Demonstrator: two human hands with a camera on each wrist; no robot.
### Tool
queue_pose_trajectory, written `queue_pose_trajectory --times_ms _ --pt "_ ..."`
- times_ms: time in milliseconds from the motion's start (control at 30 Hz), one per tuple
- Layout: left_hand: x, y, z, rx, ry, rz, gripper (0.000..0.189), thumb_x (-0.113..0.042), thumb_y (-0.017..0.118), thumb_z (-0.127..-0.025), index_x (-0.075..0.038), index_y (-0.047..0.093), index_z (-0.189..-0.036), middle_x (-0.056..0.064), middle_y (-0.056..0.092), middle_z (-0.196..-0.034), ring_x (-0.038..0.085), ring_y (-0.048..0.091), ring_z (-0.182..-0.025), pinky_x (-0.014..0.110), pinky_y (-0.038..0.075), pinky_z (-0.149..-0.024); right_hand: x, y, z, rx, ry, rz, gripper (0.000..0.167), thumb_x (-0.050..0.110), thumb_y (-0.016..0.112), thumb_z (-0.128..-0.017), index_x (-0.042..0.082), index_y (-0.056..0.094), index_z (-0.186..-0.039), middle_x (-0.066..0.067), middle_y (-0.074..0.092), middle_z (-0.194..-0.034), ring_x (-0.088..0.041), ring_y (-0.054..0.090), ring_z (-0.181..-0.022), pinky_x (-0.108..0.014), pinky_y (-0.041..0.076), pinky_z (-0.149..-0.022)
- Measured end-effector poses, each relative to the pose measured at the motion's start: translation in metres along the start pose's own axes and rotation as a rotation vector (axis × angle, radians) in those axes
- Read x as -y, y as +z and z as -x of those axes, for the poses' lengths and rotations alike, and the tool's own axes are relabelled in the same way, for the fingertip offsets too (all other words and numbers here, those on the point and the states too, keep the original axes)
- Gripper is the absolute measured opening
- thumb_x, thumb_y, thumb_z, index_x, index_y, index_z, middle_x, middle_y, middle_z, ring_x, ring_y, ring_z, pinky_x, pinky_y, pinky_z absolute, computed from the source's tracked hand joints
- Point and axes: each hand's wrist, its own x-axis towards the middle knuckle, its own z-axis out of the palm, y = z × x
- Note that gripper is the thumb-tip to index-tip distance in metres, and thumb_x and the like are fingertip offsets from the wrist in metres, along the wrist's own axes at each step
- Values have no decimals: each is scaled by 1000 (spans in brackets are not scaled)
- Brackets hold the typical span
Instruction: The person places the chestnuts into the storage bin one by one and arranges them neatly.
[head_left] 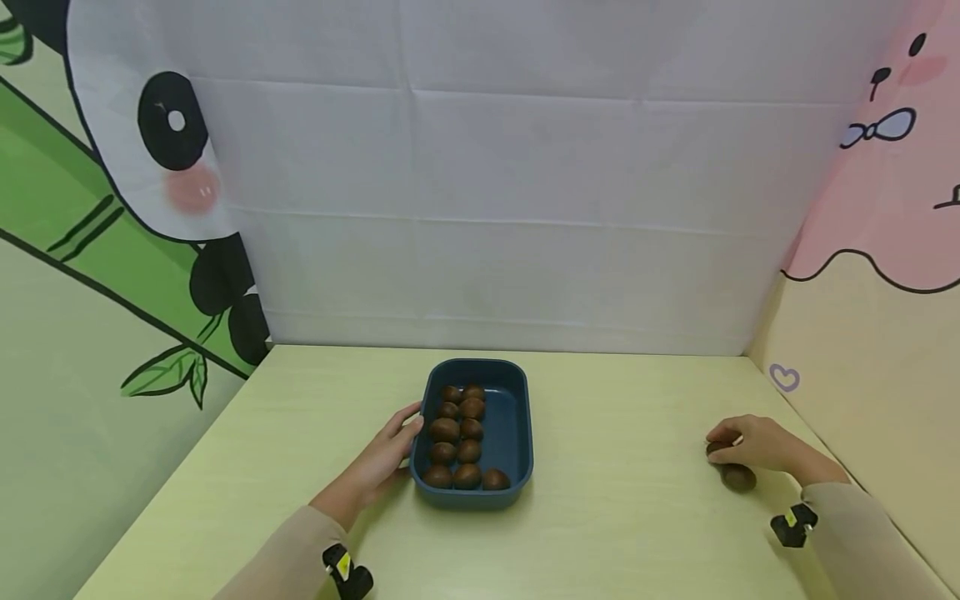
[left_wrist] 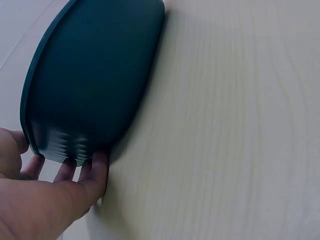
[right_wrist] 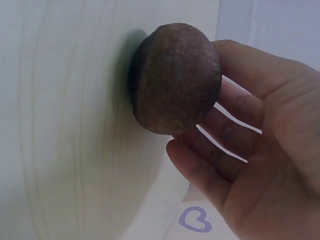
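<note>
My left hand (head_left: 386,458) touches the outer left wall of a dark blue rectangular tray (head_left: 510,417). In the left wrist view its fingertips (left_wrist: 100,160) lie spread along the ridged wall, from the rim down to the tabletop. Several round, glossy brown chestnut-like balls (head_left: 444,430) sit in the tray, filling its left two columns, with one more (head_left: 495,479) at the front right. On the far right, my right hand (head_left: 761,443) pinches a brown ball (head_left: 716,448). Another brown ball (head_left: 738,477) lies just in front; in the right wrist view a mottled brown ball (right_wrist: 175,80) hides the fingertips.
A pale yellow wood-grain table (head_left: 615,517) lies under everything. A white sheet (head_left: 510,208) closes off the back. Printed walls stand on both sides, the right wall (head_left: 862,367) close beside the right hand.
</note>
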Motion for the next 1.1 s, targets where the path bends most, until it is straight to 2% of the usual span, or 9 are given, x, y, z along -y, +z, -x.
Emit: queue_pose_trajectory --times_ms 267,433,533,733,933,1100 --pt "-2 1 2 11 -2 26 55 -36 44 -109 -20 25 -158 21 38 -154 41 42 -138 60 37 -106 9 -1 -5 -19 -7 11 34 26 80 -86 1 72 -107 -5 71 -101 -26 64 -93 -46 50 -81" --pt "-1 1 2 6 -4 23 55 -36 44 -109 -20 26 -158 21 38 -153 41 42 -137 60 37 -105 21 0 -14 -16 -49 1 33 27 80 -86 2 73 -107 -1 72 -100 -24 66 -94 -44 51 -82" --pt "-1 1 1 6 -3 19 55 -36 44 -109 -20 26 -158 21 38 -153 41 42 -137 60 37 -106 30 0 -20 -11 -102 1 31 25 80 -86 2 73 -107 0 72 -98 -23 67 -93 -42 52 -82" --pt "-1 1 1 4 -2 17 55 -36 44 -109 -20 25 -158 21 38 -153 41 43 -137 60 37 -105 52 2 -34 14 -162 -21 29 24 79 -88 4 73 -108 5 72 -97 -18 67 -93 -35 53 -80" --pt "0 1 1 8 -3 21 55 -36 44 -109 -20 25 -158 21 37 -154 41 42 -137 60 37 -105 81 3 -46 57 -245 -60 28 22 77 -90 3 72 -109 4 72 -97 -16 68 -91 -32 54 -80" --pt "0 1 0 11 -4 24 56 -36 44 -109 -19 25 -158 21 36 -154 41 41 -138 60 36 -107 107 5 -57 92 -299 -76 23 22 76 -91 8 72 -109 7 71 -97 -13 66 -89 -29 53 -79"
